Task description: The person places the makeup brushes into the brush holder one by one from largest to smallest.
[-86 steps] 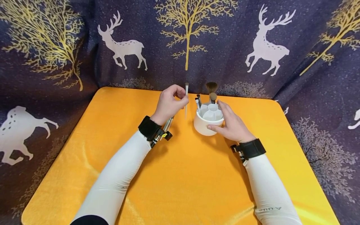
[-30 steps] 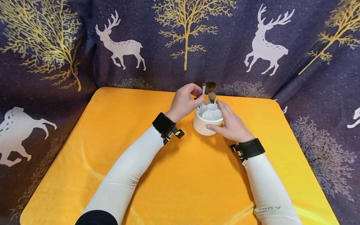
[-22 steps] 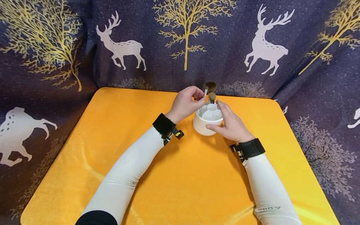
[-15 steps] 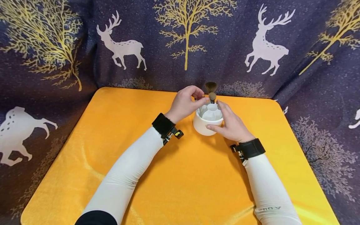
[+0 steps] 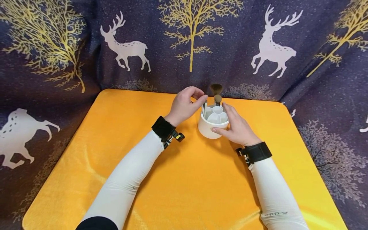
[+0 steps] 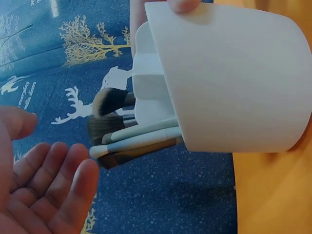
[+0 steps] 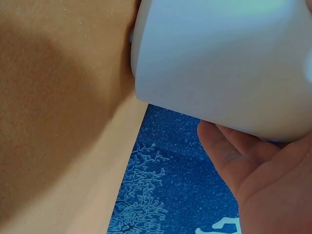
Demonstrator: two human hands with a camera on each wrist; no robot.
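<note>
A white round holder (image 5: 212,130) with inner compartments stands near the table's back edge. Several brushes are in it: a wide dark brush (image 5: 216,88) and a round-headed one (image 5: 218,98) at the back, and slim pale-handled ones (image 6: 141,142) at the left side. My left hand (image 5: 185,105) is just left of the slim brushes; in the left wrist view its fingers (image 6: 73,161) are loosely bent, apart from the thumb, and hold nothing. My right hand (image 5: 238,126) grips the holder's right side, thumb in front, fingers behind; in the right wrist view the fingers (image 7: 226,151) touch the white wall.
An orange cloth (image 5: 184,179) covers the table. Behind and beside it hangs a dark curtain (image 5: 230,48) printed with white deer and yellow trees.
The slim brush that my left hand pinched and carried right to the holder now stands in it, let go. That hand has drawn back slightly left. My right hand has stayed on the holder.
</note>
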